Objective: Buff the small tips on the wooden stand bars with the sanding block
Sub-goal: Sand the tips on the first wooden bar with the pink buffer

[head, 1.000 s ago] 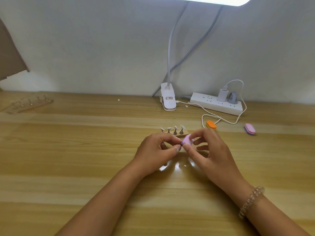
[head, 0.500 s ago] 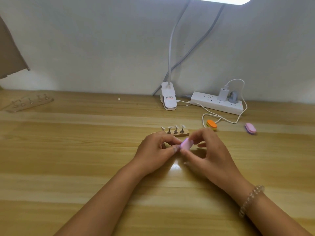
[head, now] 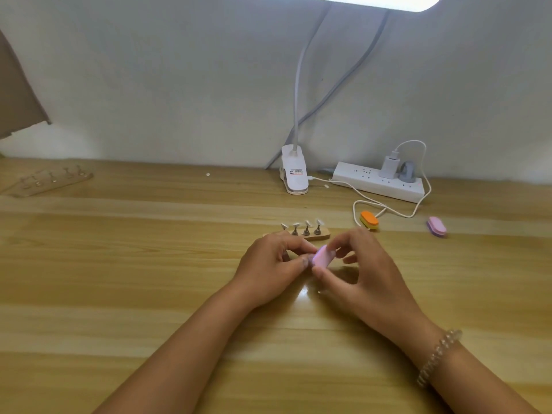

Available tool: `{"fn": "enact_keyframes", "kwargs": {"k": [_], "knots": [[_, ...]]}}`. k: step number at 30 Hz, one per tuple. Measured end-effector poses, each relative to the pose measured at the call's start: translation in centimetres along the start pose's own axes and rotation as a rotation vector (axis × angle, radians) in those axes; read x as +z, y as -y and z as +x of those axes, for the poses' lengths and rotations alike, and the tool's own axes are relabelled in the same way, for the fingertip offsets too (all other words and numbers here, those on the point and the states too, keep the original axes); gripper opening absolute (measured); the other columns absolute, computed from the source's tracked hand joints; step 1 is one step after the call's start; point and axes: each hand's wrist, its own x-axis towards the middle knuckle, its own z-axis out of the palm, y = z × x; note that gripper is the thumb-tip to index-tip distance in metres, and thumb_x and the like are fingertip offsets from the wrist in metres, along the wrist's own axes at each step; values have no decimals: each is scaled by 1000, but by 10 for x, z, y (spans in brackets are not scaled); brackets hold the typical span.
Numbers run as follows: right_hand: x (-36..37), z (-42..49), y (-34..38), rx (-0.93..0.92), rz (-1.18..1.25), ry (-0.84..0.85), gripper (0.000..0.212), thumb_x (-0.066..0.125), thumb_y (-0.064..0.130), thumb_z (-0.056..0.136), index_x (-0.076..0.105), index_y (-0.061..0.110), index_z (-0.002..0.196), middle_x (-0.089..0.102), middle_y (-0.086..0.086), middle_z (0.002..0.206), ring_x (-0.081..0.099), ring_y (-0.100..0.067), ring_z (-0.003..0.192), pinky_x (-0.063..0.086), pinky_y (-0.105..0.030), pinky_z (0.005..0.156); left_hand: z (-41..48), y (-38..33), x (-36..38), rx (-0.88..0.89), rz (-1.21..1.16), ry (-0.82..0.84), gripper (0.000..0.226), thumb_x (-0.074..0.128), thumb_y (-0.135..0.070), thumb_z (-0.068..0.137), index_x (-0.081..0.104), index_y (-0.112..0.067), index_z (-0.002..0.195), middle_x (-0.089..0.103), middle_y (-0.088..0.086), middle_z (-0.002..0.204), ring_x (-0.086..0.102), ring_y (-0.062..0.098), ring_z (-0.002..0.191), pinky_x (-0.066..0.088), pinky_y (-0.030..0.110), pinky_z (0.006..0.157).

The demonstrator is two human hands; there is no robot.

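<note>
Pink, the block (head: 323,256) sits low over the table (head: 149,279), just in front of the stand (head: 322,236). The thumb and forefinger of the right hand (head: 364,276) pinch it by its edges, and the other fingers fan out loose. Its long axis runs slantwise, near end down-left and far end up-right, with the broad face turned up toward the camera.

The near end meets the left hand (head: 273,262), whose fingers are curled, thumb and forefinger closed together right at the block. Whether they hold a tip there I cannot tell, as the spot is hidden and blurred. Four tips (head: 306,224) stand upright on pegs in the stand, apart from the block.

This looks like the buffing stroke itself, worked on one tip held off the stand. The next move calls for short, light strokes along the block's length against a steady left pinch. Farther right lie an orange block (head: 369,220) and a strip (head: 378,182).
</note>
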Motion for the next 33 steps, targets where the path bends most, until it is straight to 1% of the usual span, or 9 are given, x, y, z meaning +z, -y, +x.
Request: {"fn": "enact_keyframes", "kwargs": {"k": [4,8,11,14,18,24,27,31,33], "knots": [[-2,4,-3,67,-18,-32,28,80,25,79,57,17,93,55,9,94,57,-10,89,50,-39,78,0,2,1,-2,28,3,17,72,-23,87,77,-39,90,65,-13,87,49,-1,63,46,32,70],[0,1,2,-23,-32,86,29,78,30,77,55,21,92,55,9,93,56,-7,87,50,-36,75,1,3,1,-10,43,12,21,72,-20,87,77,-39,92,65,-12,89,52,1,70,51,37,75],[-2,5,0,73,8,-6,27,80,24,79,58,16,92,58,6,93,57,-12,89,49,-39,80,0,3,1,0,55,10,20,71,-23,88,76,-42,90,65,-13,90,50,-3,66,46,32,72],[-2,3,2,52,27,47,26,79,24,79,60,17,94,60,7,95,59,-8,91,49,-35,81,-1,2,0,4,78,22,19,71,-23,88,75,-42,90,64,-16,89,50,-4,66,45,30,71],[-3,5,1,133,104,53,24,79,24,80,62,16,94,64,6,96,61,-10,92,50,-36,84,-1,-1,-1,6,101,29,29,68,-26,91,66,-53,83,63,-18,91,51,-4,69,47,31,74],[-1,2,5,40,86,78,24,79,21,79,62,17,96,63,8,97,60,-9,91,50,-32,84,-1,0,0,4,145,45,16,63,-24,93,72,-38,95,61,-19,90,57,7,87,49,35,81],[-4,5,2,89,62,16,23,78,21,81,62,17,97,63,7,98,60,-9,90,50,-35,84,-1,1,1,13,146,47,16,63,-27,95,70,-40,93,62,-21,89,56,4,85,48,33,78],[0,-1,6,-42,29,85,26,79,20,79,62,19,98,60,9,97,60,-9,90,50,-34,79,-1,4,1,23,158,37,17,61,-25,95,70,-40,96,61,-24,88,52,-2,75,39,28,69],[-1,3,-1,23,-3,4,26,80,19,79,61,16,97,61,5,97,59,-11,90,49,-36,83,0,4,2,19,143,37,13,61,-30,96,70,-40,95,64,-24,90,53,-2,74,42,29,71]]}}
